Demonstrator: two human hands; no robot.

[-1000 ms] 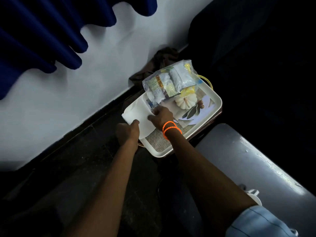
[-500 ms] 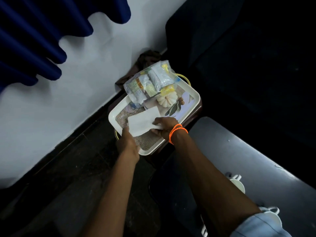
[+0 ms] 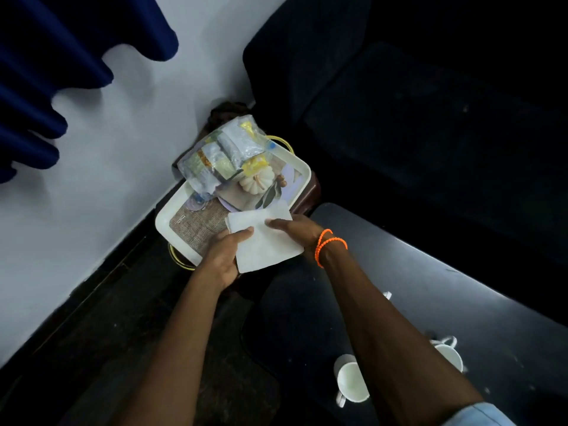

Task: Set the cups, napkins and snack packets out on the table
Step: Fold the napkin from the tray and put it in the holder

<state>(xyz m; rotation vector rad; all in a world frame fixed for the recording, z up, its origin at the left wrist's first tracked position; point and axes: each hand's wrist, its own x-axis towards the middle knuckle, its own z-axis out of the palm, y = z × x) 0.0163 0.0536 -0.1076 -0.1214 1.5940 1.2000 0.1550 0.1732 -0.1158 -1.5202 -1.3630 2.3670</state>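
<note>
Both hands hold white napkins (image 3: 270,241) just above the near edge of a white tray (image 3: 163,222). My left hand (image 3: 222,256) pinches the left edge with its thumb on top. My right hand (image 3: 295,229), with orange bands at the wrist, grips the top right side. A clear bag of snack packets (image 3: 224,155) lies on the far end of the tray. Two white cups stand on the dark table (image 3: 430,272): one cup (image 3: 352,381) left of my right forearm, the other cup (image 3: 448,355) right of it and partly hidden.
The tray rests on a low brown stool against a white wall (image 3: 107,142). A dark sofa (image 3: 415,103) fills the upper right. Blue curtain folds (image 3: 46,72) hang at upper left. The floor below is dark.
The napkins have come off the tray's left corner and moved toward me and to the right, past the tray's near edge. Both hands moved with them.
</note>
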